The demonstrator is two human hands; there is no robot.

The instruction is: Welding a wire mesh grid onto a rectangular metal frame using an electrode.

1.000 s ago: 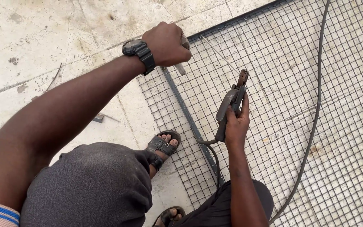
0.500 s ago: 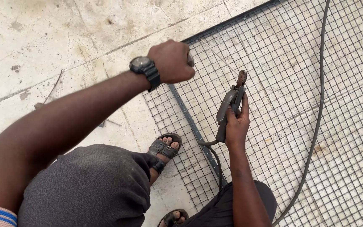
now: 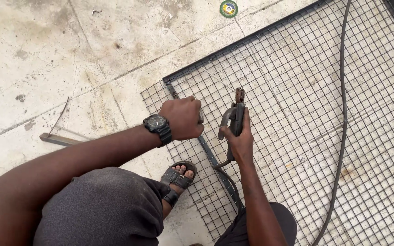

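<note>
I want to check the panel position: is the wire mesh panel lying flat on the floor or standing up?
Lying flat. The wire mesh panel rests on the concrete floor, which shows through its squares, and a black cable lies across it.

Left arm enters from near left, forearm bare, stretched toward centre, wrist nearly straight. Left hand [image 3: 182,117] closed in loose fist, knuckles up, back of hand toward camera, fingertips hidden underneath. Right arm rises from near centre, forearm bare, pointing far. Right hand [image 3: 238,139] clenched, thumb on left side, fingers wrapped round right side, wrist straight. Hands just beside each other, not touching; left slightly farther.
</note>
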